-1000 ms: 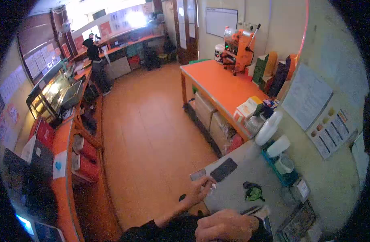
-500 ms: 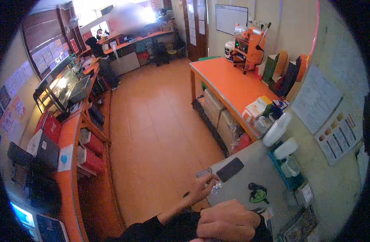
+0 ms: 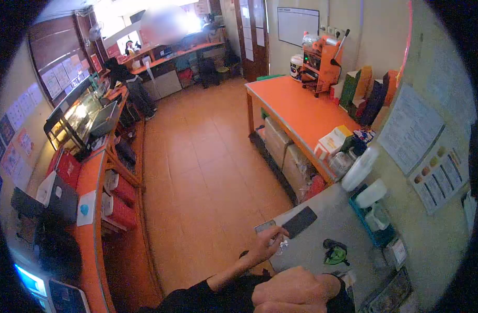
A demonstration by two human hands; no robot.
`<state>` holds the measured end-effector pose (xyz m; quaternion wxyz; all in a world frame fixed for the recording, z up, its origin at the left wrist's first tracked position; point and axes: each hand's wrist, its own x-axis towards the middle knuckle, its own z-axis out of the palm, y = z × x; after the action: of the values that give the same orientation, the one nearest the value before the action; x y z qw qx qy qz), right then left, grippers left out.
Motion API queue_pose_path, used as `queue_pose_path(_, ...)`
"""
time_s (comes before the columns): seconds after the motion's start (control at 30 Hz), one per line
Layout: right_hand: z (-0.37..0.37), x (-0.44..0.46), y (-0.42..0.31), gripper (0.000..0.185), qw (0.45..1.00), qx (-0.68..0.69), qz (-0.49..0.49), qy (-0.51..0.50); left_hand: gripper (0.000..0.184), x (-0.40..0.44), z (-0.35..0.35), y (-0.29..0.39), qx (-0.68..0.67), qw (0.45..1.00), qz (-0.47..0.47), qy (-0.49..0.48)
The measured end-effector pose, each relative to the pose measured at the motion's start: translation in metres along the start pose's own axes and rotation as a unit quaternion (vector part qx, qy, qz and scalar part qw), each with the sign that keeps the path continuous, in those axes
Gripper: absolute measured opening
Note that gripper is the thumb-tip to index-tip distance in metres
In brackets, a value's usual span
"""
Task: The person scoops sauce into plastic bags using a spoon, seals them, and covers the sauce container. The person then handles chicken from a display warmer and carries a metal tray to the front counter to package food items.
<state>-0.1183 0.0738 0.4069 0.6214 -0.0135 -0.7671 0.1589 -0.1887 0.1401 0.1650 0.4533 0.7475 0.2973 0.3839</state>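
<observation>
Left hand (image 3: 267,246) at a small shiny scrap (image 3: 284,246) on the grey table (image 3: 311,246).
Taking the scrap as the clock's centre, the left hand is at nine, fingers bent and bunched just beside it; whether they pinch it, I cannot tell. A dark phone (image 3: 300,223) lies at one, a small grey device (image 3: 265,226) between ten and eleven, a black-and-green bundle (image 3: 336,252) at three. The right hand (image 3: 291,289) is at six, back up, fingers curled; its grip is hidden. Farther out: a teal basket (image 3: 360,218) between two and three, an orange table (image 3: 288,99) at twelve.
</observation>
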Motion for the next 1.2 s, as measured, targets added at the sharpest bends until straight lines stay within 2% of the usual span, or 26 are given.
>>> queue_pose_path(0.13,-0.005,0.007,-0.002,0.036,0.999,0.010,-0.001,-0.031,0.011,0.005,-0.004,0.015,0.051,0.998,-0.013,-0.042)
queue_pose_path(0.3,-0.005,0.006,0.002,0.034,0.997,0.003,-0.038,-0.062,0.011,0.003,0.006,-0.006,0.001,0.999,0.032,-0.013)
queue_pose_path(0.4,-0.005,0.006,0.001,0.034,0.997,-0.002,-0.038,-0.061,0.011,0.004,0.003,0.001,0.043,0.998,0.023,-0.026)
queue_pose_path(0.5,-0.008,0.009,0.000,0.034,0.996,-0.014,-0.033,-0.083,0.011,0.000,0.013,-0.021,0.011,0.999,0.031,-0.004)
queue_pose_path(0.57,-0.005,-0.009,-0.003,0.034,0.995,-0.023,-0.034,-0.093,0.011,0.005,0.001,0.009,0.054,0.998,0.009,-0.023)
queue_pose_path(0.6,0.004,-0.039,-0.008,0.018,0.995,-0.002,0.046,-0.084,0.011,0.007,-0.004,0.019,0.097,0.994,-0.011,-0.042)
queue_pose_path(0.63,0.008,-0.049,-0.012,0.027,0.989,0.017,0.128,-0.071,0.011,0.005,-0.002,0.015,0.094,0.994,-0.011,-0.051)
queue_pose_path(0.67,0.005,-0.057,-0.015,0.027,0.989,0.008,0.131,-0.066,0.011,0.005,0.001,0.006,0.058,0.997,0.004,-0.041)
queue_pose_path(0.73,-0.001,-0.049,-0.021,0.027,0.975,-0.002,0.181,-0.131,0.012,0.004,0.008,-0.013,0.015,0.998,0.024,-0.048)
queue_pose_path(0.77,-0.006,-0.039,-0.025,0.027,0.974,-0.017,0.188,-0.122,0.012,0.002,0.012,-0.023,0.007,0.999,0.007,-0.036)
queue_pose_path(0.8,-0.013,-0.014,-0.026,0.022,0.989,-0.080,0.102,-0.066,0.012,0.003,0.017,-0.028,-0.002,1.000,-0.008,-0.025)
queue_pose_path(0.83,-0.019,-0.007,-0.029,0.028,0.990,-0.122,0.061,-0.038,0.012,0.004,0.020,-0.027,-0.010,0.999,-0.004,-0.044)
queue_pose_path(0.87,-0.024,-0.001,-0.031,0.036,0.986,-0.165,0.022,-0.007,0.013,0.005,0.022,-0.026,-0.005,0.997,-0.042,-0.062)
queue_pose_path(0.9,-0.027,-0.003,-0.035,0.037,0.982,-0.186,0.022,-0.010,0.013,0.005,0.023,-0.024,0.003,0.994,-0.079,-0.081)
queue_pose_path(0.93,-0.028,-0.006,-0.040,0.037,0.978,-0.208,0.027,-0.007,0.013,0.009,0.022,-0.016,0.011,0.994,-0.036,-0.100)
queue_pose_path(1.03,-0.030,-0.018,-0.058,0.037,0.951,-0.305,0.040,0.030,0.013,0.015,0.032,0.008,-0.012,0.988,-0.058,-0.143)
queue_pose_path(1.17,-0.029,-0.034,-0.082,0.035,0.908,-0.406,0.065,0.078,0.014,0.009,0.059,-0.004,-0.041,0.976,-0.035,-0.213)
queue_pose_path(1.2,-0.025,-0.044,-0.085,0.034,0.879,-0.459,0.039,0.122,0.014,0.008,0.067,-0.012,-0.047,0.968,-0.032,-0.245)
